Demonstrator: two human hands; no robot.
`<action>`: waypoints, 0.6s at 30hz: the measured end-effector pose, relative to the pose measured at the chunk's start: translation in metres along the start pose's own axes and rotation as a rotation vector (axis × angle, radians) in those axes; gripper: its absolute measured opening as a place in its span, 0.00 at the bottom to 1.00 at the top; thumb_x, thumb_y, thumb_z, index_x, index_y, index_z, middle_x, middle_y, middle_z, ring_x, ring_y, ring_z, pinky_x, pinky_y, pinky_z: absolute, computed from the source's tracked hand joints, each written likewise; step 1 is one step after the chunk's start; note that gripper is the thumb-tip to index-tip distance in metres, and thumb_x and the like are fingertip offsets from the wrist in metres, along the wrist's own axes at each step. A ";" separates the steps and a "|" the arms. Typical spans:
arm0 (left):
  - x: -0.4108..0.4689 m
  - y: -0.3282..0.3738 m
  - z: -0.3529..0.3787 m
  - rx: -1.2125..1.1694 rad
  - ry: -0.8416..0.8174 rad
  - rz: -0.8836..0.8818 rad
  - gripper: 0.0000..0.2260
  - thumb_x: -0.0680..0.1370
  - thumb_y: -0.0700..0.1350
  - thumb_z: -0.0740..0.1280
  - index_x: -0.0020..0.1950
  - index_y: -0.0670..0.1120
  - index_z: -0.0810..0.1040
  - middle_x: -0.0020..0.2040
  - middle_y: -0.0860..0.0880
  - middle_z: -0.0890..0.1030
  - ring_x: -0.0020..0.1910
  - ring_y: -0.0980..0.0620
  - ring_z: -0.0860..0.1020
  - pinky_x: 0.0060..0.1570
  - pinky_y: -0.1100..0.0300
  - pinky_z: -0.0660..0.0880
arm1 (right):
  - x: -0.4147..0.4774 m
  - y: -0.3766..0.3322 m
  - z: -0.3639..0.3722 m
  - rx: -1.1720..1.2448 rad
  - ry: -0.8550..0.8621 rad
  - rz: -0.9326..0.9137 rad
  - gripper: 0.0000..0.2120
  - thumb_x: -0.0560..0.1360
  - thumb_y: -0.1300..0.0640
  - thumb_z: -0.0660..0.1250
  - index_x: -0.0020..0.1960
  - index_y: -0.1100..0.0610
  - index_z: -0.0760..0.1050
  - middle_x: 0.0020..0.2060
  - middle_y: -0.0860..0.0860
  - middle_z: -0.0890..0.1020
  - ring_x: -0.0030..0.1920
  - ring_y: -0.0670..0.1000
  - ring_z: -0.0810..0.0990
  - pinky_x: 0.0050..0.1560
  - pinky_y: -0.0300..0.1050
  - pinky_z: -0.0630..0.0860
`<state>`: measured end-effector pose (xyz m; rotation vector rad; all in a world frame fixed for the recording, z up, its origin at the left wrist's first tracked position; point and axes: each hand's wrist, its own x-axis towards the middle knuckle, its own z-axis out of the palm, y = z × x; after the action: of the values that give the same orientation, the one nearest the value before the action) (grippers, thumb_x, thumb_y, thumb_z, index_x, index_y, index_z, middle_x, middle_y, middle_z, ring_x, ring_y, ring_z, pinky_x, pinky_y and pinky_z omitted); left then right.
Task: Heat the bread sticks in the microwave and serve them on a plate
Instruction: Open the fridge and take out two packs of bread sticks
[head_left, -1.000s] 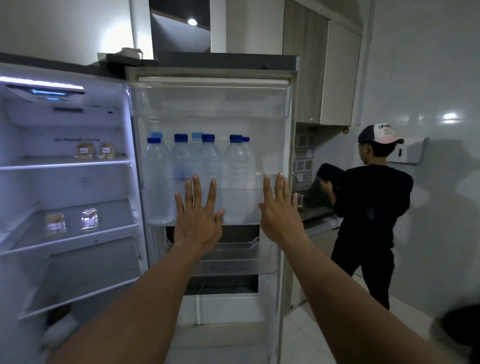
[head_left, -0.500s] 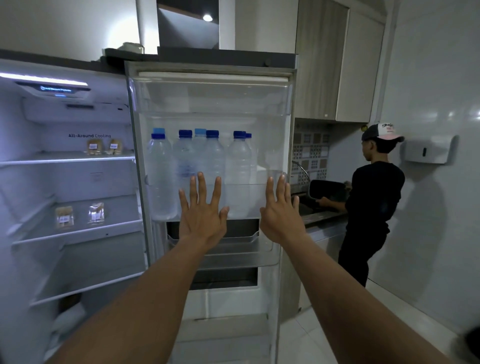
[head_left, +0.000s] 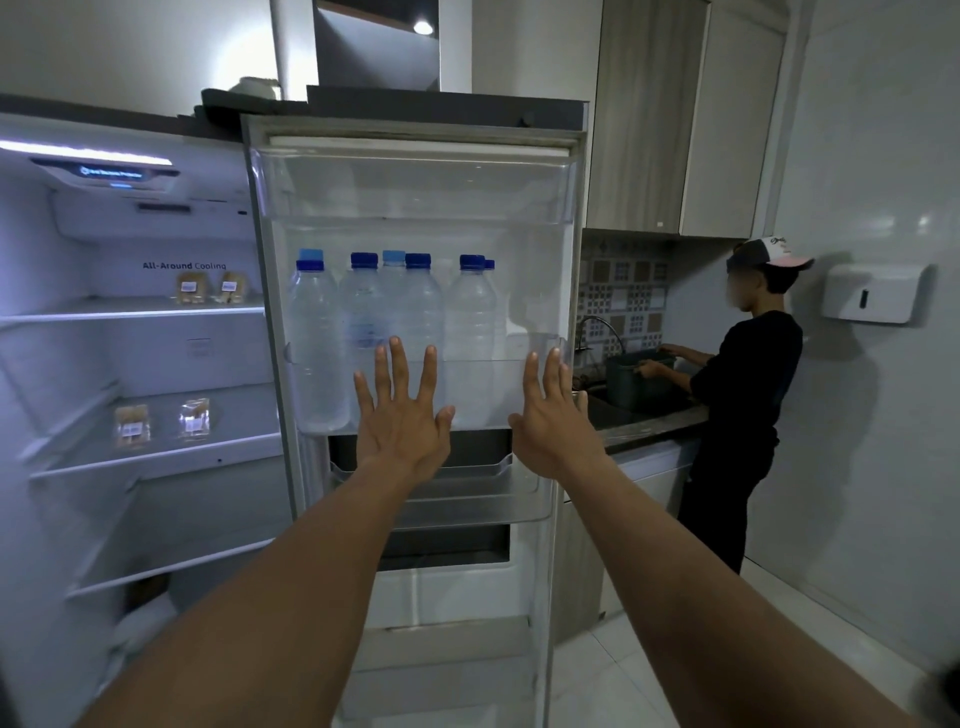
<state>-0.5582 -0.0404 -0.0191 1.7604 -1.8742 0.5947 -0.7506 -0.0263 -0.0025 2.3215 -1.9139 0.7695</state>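
The fridge stands open, its lit inside on the left. Small clear packets of something tan, each with a white label, lie on two shelves: two on the upper shelf (head_left: 208, 287) and two on the middle shelf (head_left: 162, 425). Whether they hold bread sticks I cannot tell. My left hand (head_left: 402, 415) and my right hand (head_left: 551, 415) are both raised with straight, spread fingers in front of the open fridge door (head_left: 415, 182), at the level of its bottle bin. Neither hand holds anything. No microwave or plate is in view.
Several water bottles (head_left: 395, 332) with blue caps fill the door bin. To the right a person (head_left: 737, 415) in a cap stands at the sink counter (head_left: 649, 421), handling a dark container. A white dispenser (head_left: 875, 293) hangs on the right wall. Pale floor tiles lie below.
The view has shifted slightly left and down, so the door and the person appear further right. Both hands stay raised and spread before the door bin.
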 end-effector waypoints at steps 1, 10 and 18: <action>-0.001 0.000 -0.001 0.002 -0.008 0.003 0.35 0.83 0.62 0.46 0.78 0.51 0.26 0.76 0.40 0.25 0.77 0.39 0.28 0.75 0.38 0.33 | -0.001 0.000 -0.001 -0.003 -0.003 0.002 0.39 0.83 0.50 0.55 0.78 0.55 0.28 0.76 0.56 0.28 0.77 0.58 0.31 0.75 0.62 0.37; -0.008 -0.015 -0.023 -0.084 0.016 0.076 0.31 0.85 0.59 0.48 0.81 0.50 0.35 0.81 0.42 0.36 0.80 0.42 0.36 0.76 0.46 0.37 | -0.006 -0.031 -0.008 -0.071 0.094 -0.043 0.37 0.84 0.48 0.54 0.79 0.57 0.32 0.78 0.58 0.33 0.78 0.59 0.34 0.75 0.60 0.38; -0.025 -0.073 -0.052 -0.112 0.062 0.012 0.29 0.85 0.56 0.49 0.82 0.48 0.41 0.82 0.44 0.42 0.81 0.45 0.40 0.79 0.48 0.41 | -0.008 -0.090 -0.012 -0.069 0.187 -0.167 0.34 0.84 0.49 0.52 0.80 0.57 0.36 0.78 0.59 0.36 0.79 0.58 0.36 0.76 0.58 0.40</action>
<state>-0.4815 0.0063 0.0046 1.6421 -1.8410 0.5320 -0.6721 0.0068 0.0296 2.2436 -1.6218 0.8543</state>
